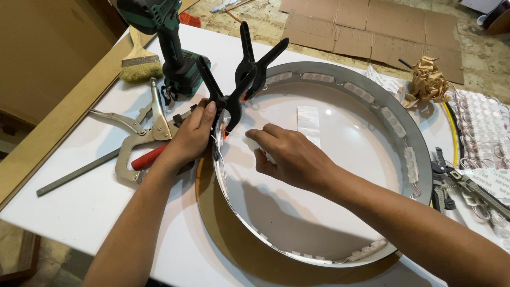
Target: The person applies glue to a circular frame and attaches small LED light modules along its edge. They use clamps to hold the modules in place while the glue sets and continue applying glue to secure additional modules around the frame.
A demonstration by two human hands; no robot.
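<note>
**Hands at the clamped rim of a round light housing**

A person leans over a white table (79,212) on which a large round housing (425,159) lies flat, its metal wall standing up around a white inner face. Small white light modules (357,91) line the inside of the wall along the far and right side, and more show at the near edge.

The left hand (191,138) rests outside the rim at the left, fingers curled around the wall right below a black spring clamp (220,95), with the thumb up against the clamp's base. A second black spring clamp (257,58) grips the rim just beyond it. The right hand (292,157) reaches inside the ring, its fingertips pinched together close to the wall beside the first clamp; they seem to hold something small and white, though the view is too poor to say what.

The step in hand looks like fixing a piece to the inner wall at the clamped spot. The next move would call for steady pressure from the left hand and a fine, square placement by the right fingertips.

Left of the ring lie locking pliers (133,143), a red-handled tool (149,158) and a flat metal bar (74,172); farther off stand a green cordless drill (170,48) and a paintbrush (139,61). To the right are sheets of spare modules (486,122), a crumpled wad of brown paper (427,79) and a hand tool (467,183).
</note>
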